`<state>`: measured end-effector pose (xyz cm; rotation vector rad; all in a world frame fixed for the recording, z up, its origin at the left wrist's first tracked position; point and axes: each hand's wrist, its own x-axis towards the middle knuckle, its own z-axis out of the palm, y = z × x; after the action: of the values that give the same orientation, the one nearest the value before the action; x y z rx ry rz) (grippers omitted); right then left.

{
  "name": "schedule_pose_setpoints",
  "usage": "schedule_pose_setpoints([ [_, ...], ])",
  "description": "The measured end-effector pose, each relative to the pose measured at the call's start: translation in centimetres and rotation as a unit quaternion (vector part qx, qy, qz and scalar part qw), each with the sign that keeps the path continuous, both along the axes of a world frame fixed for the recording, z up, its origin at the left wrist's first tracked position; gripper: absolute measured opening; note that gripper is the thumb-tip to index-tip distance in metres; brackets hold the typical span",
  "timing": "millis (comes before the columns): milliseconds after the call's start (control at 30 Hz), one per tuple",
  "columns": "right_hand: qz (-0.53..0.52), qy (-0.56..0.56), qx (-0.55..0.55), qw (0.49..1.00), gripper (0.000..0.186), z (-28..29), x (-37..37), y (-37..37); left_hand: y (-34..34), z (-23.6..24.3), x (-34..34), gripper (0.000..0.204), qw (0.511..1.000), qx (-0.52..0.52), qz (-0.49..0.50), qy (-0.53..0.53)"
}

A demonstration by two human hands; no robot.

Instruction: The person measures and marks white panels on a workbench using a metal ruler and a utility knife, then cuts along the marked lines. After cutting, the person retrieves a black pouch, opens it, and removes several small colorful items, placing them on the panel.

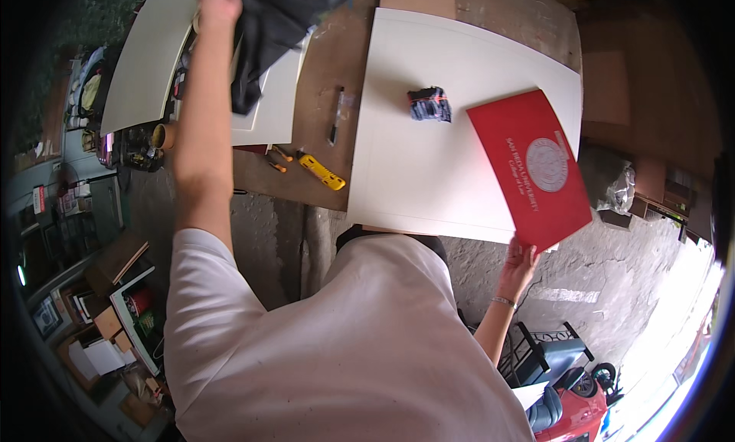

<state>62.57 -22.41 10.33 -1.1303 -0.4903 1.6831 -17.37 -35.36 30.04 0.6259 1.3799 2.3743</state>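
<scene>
At the lower corner of a red folder (pixel 528 166) with a pale round seal, my right hand (pixel 520 264) is closed, thumb and fingers pinching its edge. The folder lies tilted over the right side of a large white board (pixel 413 178). My left arm reaches far forward to the top edge. There my left hand (pixel 220 7), partly cut off by the frame, seems closed on a black cloth or bag (pixel 268 40), which hangs over some white boards. A small dark bundle (pixel 429 104) with an orange band sits on the white board.
A yellow utility knife (pixel 321 171), a black marker (pixel 337 114) and small orange-handled tools (pixel 282 157) lie on the brown table (pixel 306 128). More white boards (pixel 145 67) stand at the left. A chair (pixel 553 358) is behind at lower right, near a red vehicle (pixel 574 419).
</scene>
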Motion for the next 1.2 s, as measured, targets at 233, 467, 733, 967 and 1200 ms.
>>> schedule_pose_setpoints([
  [233, 0.008, -0.073, 0.139, 0.988, 0.039, 7.2, -2.2, -1.4, -12.1, 8.4, 0.8, 0.056, 0.965, 0.108, 0.209, 0.112],
  [467, 0.070, -0.028, 0.164, 0.984, 0.040, 12.2, -10.9, 0.0, -17.8, -12.1, 11.7, 0.069, 0.941, -0.167, 0.229, -0.186],
  [733, 0.297, -0.061, 0.148, 0.941, 0.034, 6.8, -34.6, 2.9, -22.6, -18.3, 11.5, 0.063, 0.926, -0.046, 0.298, -0.227],
  [967, 0.367, 0.002, -0.027, 0.930, 0.036, -0.7, -49.4, 1.3, -25.2, -13.1, 14.4, 0.073, 0.926, -0.118, 0.287, -0.214],
  [1200, 0.420, -0.218, 0.101, 0.875, 0.061, -2.9, -53.8, 0.7, -21.1, -15.4, 26.4, 0.071, 0.948, -0.079, 0.139, -0.274],
])
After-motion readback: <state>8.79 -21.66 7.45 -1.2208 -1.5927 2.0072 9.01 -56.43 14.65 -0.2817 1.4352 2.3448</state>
